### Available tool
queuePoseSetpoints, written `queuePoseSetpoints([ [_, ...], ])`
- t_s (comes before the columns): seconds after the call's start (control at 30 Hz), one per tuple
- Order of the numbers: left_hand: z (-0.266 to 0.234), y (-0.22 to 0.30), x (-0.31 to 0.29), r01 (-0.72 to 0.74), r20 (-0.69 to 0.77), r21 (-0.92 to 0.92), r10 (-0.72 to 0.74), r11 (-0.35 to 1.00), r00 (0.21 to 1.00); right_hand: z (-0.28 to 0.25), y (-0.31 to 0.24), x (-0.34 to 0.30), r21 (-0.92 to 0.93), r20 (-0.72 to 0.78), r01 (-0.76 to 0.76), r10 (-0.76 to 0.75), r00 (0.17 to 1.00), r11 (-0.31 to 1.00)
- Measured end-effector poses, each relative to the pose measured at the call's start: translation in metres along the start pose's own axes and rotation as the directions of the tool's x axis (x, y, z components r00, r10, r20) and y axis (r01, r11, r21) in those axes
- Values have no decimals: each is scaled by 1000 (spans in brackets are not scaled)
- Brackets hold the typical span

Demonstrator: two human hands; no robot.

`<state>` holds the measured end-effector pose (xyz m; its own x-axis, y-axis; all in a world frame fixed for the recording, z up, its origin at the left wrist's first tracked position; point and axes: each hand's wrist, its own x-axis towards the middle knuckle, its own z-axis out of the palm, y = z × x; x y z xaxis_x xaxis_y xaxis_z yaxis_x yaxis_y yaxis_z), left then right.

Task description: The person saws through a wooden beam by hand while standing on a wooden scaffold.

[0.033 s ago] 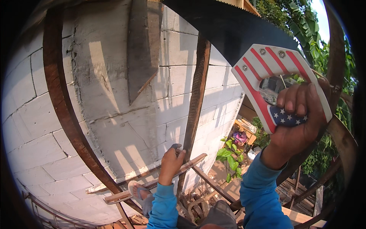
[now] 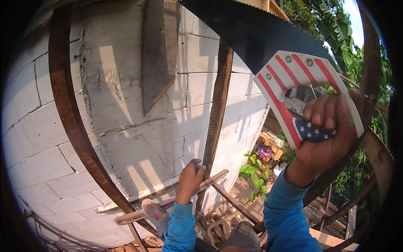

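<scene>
Two bare hands in blue sleeves work high up against a wall of pale grey blocks (image 2: 50, 138), part of it skimmed with rough render. At the far left a dark brown timber (image 2: 69, 122) bows down across the blocks, bent by the lens. Right of it, a short dark plank (image 2: 157, 54) hangs from the top edge and ends in a slanted cut. Below, a foot in a light sandal (image 2: 150, 208) rests on a thin horizontal batten (image 2: 168, 200) that runs along the foot of the wall. The left hand (image 2: 189, 179) is closed around a slim upright wooden post (image 2: 217, 113), fingers curled over its near edge, low on the post. Farther right, the right hand (image 2: 325, 136) grips the handle (image 2: 296, 90) of a handsaw, fingers through the opening; the handle is white with red stripes and a blue patch with white stars near the palm. The saw's dark blade (image 2: 256, 31) runs up and left to the top edge, teeth along its upper side. Beyond the hand stand green leafy plants (image 2: 252, 174) far below and trees at the right rim.
</scene>
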<state>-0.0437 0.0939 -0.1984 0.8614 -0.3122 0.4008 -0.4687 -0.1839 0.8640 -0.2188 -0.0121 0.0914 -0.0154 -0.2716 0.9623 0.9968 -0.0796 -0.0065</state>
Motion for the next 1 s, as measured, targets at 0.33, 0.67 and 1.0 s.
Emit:
queuePoseSetpoints([
  [0.33,-10,-5,-1,3,-27,-23,-3,1000,1000,8,42,6,-132,76,53,-43,996,990],
  [0.67,-4,-9,1,24,-27,-21,-25,999,999,7,5,-3,-5,4,32,-32,999,999],
  [1.0,-10,-10,1,15,-65,-57,-18,998,998,18,37,16,-87,-50,-3,-2,999,996],
])
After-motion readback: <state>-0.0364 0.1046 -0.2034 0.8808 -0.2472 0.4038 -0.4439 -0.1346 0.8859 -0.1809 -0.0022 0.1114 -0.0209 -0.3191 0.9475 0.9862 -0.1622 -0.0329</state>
